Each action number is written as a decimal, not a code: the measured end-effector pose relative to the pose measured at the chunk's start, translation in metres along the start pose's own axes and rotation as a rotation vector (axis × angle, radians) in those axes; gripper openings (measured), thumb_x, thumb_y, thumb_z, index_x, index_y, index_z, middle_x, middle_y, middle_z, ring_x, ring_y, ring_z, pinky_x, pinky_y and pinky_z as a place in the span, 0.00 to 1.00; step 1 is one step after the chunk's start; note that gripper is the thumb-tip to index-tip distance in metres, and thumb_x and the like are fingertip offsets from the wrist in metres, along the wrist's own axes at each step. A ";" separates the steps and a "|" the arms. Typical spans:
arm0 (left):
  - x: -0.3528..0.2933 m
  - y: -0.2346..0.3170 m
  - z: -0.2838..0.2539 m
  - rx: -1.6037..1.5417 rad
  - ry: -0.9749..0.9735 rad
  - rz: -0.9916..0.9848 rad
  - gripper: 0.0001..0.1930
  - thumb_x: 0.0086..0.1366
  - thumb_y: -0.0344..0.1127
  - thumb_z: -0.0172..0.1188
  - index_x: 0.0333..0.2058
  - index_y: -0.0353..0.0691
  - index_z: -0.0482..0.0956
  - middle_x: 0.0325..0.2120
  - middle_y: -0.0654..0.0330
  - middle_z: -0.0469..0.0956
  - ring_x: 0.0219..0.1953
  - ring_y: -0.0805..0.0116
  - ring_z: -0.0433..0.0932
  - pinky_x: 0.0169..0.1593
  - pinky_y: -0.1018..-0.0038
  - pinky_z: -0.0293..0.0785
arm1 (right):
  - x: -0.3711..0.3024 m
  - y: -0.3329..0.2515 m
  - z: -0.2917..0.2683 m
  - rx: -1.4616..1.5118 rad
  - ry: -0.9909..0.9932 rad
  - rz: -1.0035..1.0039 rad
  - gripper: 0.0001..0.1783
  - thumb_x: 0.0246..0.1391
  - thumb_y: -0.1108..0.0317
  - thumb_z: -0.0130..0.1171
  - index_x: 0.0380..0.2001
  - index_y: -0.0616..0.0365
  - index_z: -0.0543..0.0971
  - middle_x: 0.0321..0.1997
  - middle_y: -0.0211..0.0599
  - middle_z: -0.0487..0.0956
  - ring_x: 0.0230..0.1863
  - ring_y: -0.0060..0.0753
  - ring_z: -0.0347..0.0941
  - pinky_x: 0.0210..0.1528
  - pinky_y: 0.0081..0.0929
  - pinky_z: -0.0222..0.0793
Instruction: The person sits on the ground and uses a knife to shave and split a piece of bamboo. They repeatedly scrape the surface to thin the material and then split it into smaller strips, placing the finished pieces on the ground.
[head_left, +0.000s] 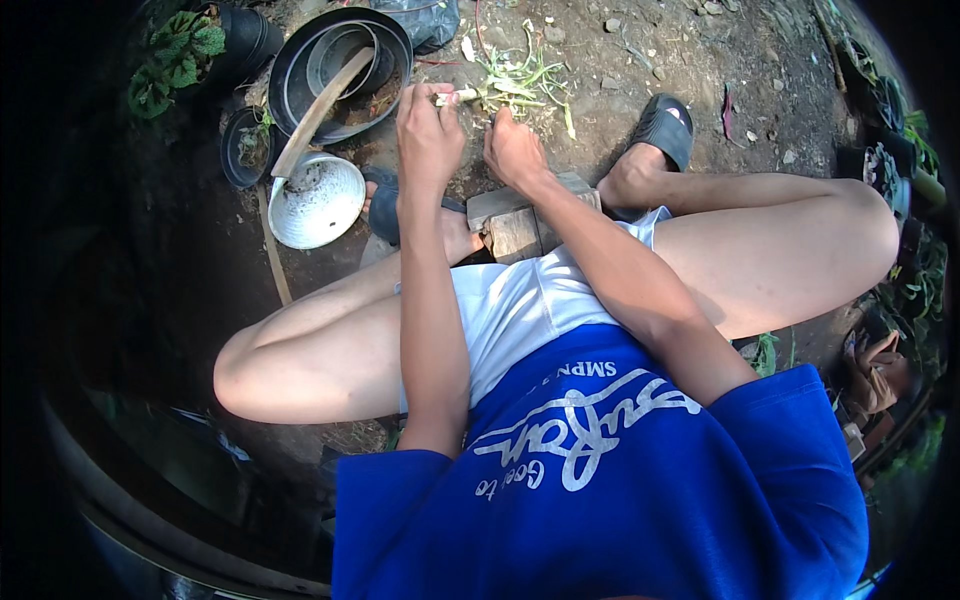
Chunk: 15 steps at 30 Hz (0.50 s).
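Observation:
My left hand (430, 140) is closed, holding a pale plant stem (457, 97) between its fingers. The stem points right, toward a loose heap of green and whitish plant scraps (520, 75) on the soil. Just below that heap is my right hand (515, 152), its fingers curled together. A small dark bit shows at its fingertips, too little to name. The two hands are apart, with a narrow gap between them.
Left of my hands stand a black basin (290, 75) with a smaller pot inside, a wooden-handled tool (320, 115) and a white metal bowl (320, 205). Wooden blocks (515, 230) lie between my sandalled feet. A leafy potted plant (175, 60) is at the far left.

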<state>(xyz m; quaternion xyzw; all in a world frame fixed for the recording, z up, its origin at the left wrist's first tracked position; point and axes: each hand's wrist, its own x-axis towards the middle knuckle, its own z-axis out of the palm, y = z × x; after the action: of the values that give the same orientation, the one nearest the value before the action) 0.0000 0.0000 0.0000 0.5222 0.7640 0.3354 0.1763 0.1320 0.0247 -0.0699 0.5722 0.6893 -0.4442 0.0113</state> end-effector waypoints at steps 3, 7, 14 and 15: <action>0.000 -0.004 0.006 -0.044 0.029 0.001 0.07 0.68 0.28 0.62 0.43 0.33 0.80 0.40 0.42 0.79 0.46 0.39 0.79 0.52 0.52 0.73 | 0.002 0.005 0.008 0.054 0.061 -0.071 0.15 0.65 0.66 0.53 0.48 0.65 0.69 0.37 0.72 0.82 0.43 0.76 0.81 0.51 0.62 0.76; 0.001 0.000 0.005 -0.068 0.007 0.010 0.07 0.67 0.27 0.62 0.43 0.33 0.79 0.40 0.43 0.80 0.45 0.39 0.79 0.51 0.53 0.74 | -0.002 0.027 0.005 -0.025 0.146 -0.050 0.14 0.67 0.64 0.54 0.41 0.66 0.67 0.28 0.71 0.80 0.35 0.78 0.79 0.41 0.65 0.75; 0.001 -0.003 0.000 -0.057 -0.015 0.000 0.07 0.68 0.27 0.61 0.43 0.34 0.79 0.41 0.44 0.80 0.46 0.40 0.80 0.52 0.54 0.74 | 0.003 0.017 0.020 -0.064 0.105 0.087 0.14 0.66 0.64 0.53 0.43 0.66 0.68 0.31 0.68 0.82 0.37 0.77 0.81 0.47 0.64 0.77; 0.003 -0.003 0.000 -0.058 -0.012 0.016 0.07 0.68 0.27 0.61 0.43 0.34 0.79 0.42 0.44 0.80 0.46 0.40 0.80 0.52 0.54 0.74 | 0.006 0.022 0.015 -0.051 0.117 0.026 0.14 0.66 0.64 0.53 0.44 0.66 0.68 0.31 0.69 0.82 0.38 0.76 0.81 0.47 0.64 0.76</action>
<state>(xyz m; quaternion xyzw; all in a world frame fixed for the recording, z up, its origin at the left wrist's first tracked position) -0.0026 0.0018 -0.0019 0.5251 0.7487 0.3555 0.1932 0.1401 0.0184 -0.0955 0.6055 0.6924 -0.3922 -0.0087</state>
